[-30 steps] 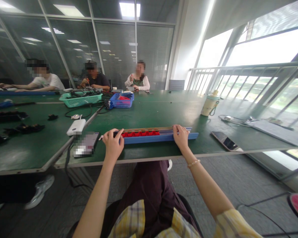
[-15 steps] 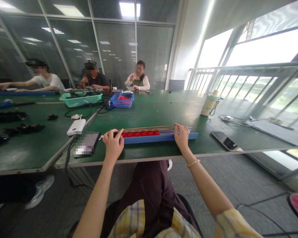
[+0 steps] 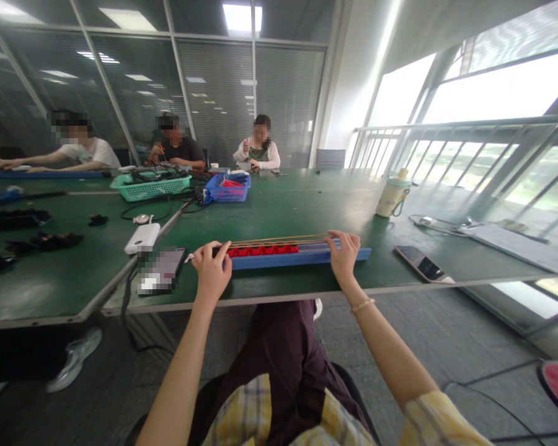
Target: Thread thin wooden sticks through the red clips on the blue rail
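Note:
A long blue channel-shaped rail (image 3: pixel 279 261) lies lengthwise near the table's front edge. Along its left part runs a row of folded red ribbon loops (image 3: pixel 265 249). Thin tan cords (image 3: pixel 283 239) stretch tautly above the loops from one hand to the other. At the rail's left end, my left hand (image 3: pixel 212 269) is closed, thumb and fingers pinched about the end of the cords. My right hand (image 3: pixel 344 257) is closed too, its thumb and forefinger pinching the other end of the cords over the rail's right part. The fingertips partly hide what they grip.
Left of the rail lie a phone (image 3: pixel 162 271) and a white power bank (image 3: pixel 142 238). Farther back stand a green basket (image 3: pixel 153 191) and a blue basket (image 3: pixel 230 193). A bottle (image 3: pixel 393 197) and another phone (image 3: pixel 423 264) are to the right. Several people sit across the table.
My right hand has shifted slightly to the right along the rail, its fingers still at the cords. My left hand and the rail stay in place.

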Demonstrator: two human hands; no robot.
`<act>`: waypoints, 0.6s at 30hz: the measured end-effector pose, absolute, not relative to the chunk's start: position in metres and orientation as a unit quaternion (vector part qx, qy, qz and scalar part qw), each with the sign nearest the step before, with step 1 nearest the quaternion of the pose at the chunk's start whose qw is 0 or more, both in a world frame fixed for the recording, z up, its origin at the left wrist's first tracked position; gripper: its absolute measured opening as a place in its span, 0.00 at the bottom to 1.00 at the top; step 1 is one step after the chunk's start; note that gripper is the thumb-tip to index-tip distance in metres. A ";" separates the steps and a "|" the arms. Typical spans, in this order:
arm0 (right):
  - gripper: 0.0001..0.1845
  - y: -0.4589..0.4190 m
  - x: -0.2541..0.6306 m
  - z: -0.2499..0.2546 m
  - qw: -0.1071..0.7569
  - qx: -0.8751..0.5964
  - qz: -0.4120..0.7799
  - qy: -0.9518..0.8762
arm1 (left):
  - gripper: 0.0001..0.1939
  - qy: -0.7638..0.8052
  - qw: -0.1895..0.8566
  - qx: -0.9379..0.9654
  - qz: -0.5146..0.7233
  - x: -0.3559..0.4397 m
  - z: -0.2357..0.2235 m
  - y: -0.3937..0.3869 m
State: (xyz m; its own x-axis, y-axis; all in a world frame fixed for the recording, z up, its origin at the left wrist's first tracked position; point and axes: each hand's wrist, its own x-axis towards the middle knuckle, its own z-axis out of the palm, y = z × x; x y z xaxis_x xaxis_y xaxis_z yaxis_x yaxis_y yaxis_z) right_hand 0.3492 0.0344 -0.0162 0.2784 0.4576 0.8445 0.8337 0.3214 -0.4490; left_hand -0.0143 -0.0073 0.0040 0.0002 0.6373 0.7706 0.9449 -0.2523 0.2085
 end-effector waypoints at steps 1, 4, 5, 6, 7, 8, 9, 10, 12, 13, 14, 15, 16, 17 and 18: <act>0.14 0.034 0.349 -0.016 0.571 -0.560 -0.166 -0.577 | 0.19 -0.581 0.191 -0.681 -0.403 -0.014 0.004 -0.007; 0.13 0.034 0.349 -0.016 0.567 -0.563 -0.172 -0.576 | 0.19 -0.580 0.193 -0.681 -0.403 -0.014 0.004 -0.007; 0.13 0.034 0.350 -0.016 0.564 -0.563 -0.173 -0.578 | 0.19 -0.580 0.194 -0.681 -0.403 -0.014 0.003 -0.007; 0.13 0.034 0.350 -0.016 0.560 -0.563 -0.175 -0.581 | 0.19 -0.580 0.196 -0.680 -0.403 -0.014 0.003 -0.007; 0.13 0.035 0.350 -0.015 0.557 -0.562 -0.178 -0.585 | 0.19 -0.580 0.197 -0.680 -0.402 -0.014 0.003 -0.007; 0.13 0.035 0.350 -0.015 0.555 -0.560 -0.181 -0.588 | 0.19 -0.581 0.197 -0.680 -0.402 -0.014 0.003 -0.007; 0.13 0.035 0.350 -0.014 0.553 -0.558 -0.183 -0.592 | 0.19 -0.581 0.197 -0.680 -0.402 -0.014 0.003 -0.007; 0.13 0.035 0.350 -0.014 0.552 -0.554 -0.184 -0.595 | 0.19 -0.580 0.197 -0.681 -0.401 -0.014 0.004 -0.008; 0.13 0.034 0.349 -0.013 0.551 -0.547 -0.181 -0.603 | 0.20 -0.579 0.195 -0.684 -0.398 -0.014 0.004 -0.008; 0.13 0.033 0.348 -0.012 0.551 -0.545 -0.178 -0.607 | 0.20 -0.578 0.194 -0.686 -0.396 -0.014 0.005 -0.009; 0.13 0.032 0.348 -0.011 0.550 -0.542 -0.174 -0.612 | 0.20 -0.579 0.193 -0.687 -0.394 -0.014 0.005 -0.009; 0.13 0.032 0.347 -0.011 0.549 -0.538 -0.170 -0.617 | 0.20 -0.579 0.193 -0.688 -0.392 -0.014 0.005 -0.009; 0.13 0.031 0.346 -0.011 0.547 -0.535 -0.167 -0.622 | 0.20 -0.580 0.192 -0.688 -0.391 -0.014 0.005 -0.009; 0.14 0.030 0.346 -0.010 0.545 -0.531 -0.164 -0.627 | 0.20 -0.580 0.193 -0.688 -0.391 -0.014 0.006 -0.009; 0.14 0.030 0.345 -0.010 0.544 -0.528 -0.162 -0.632 | 0.20 -0.581 0.193 -0.687 -0.391 -0.014 0.006 -0.009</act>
State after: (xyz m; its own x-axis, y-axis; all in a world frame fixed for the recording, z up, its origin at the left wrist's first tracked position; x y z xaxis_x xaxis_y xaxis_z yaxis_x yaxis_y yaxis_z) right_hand 0.3453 0.0298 -0.0101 0.1479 0.4909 0.8586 0.8436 0.3904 -0.3685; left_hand -0.0136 -0.0090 0.0058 0.0193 0.6480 0.7614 0.9495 -0.2504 0.1890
